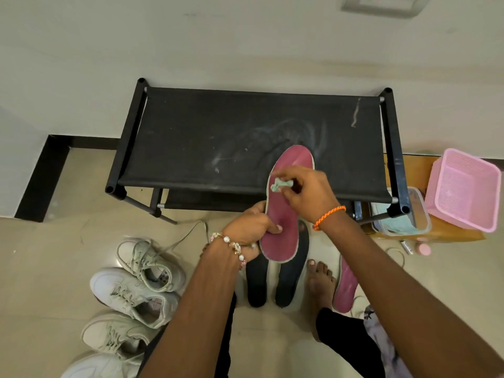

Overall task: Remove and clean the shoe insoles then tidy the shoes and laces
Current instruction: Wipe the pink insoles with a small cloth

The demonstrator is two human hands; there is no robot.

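lowest shoe (90, 366) cut off, container (401, 216) contents unclear

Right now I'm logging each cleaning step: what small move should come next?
Probably draw the cloth down the pink insole toward the heel: the right hand pinches it mid-insole, and the left hand holds the heel end.

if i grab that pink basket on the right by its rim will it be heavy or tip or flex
Probably light: the pink basket has thin mesh walls and looks empty. Likely a bit flexible at the rim, being thin plastic lattice. It sits tilted, partly on the wooden board beside the clear container, so a push might rock or slide it.
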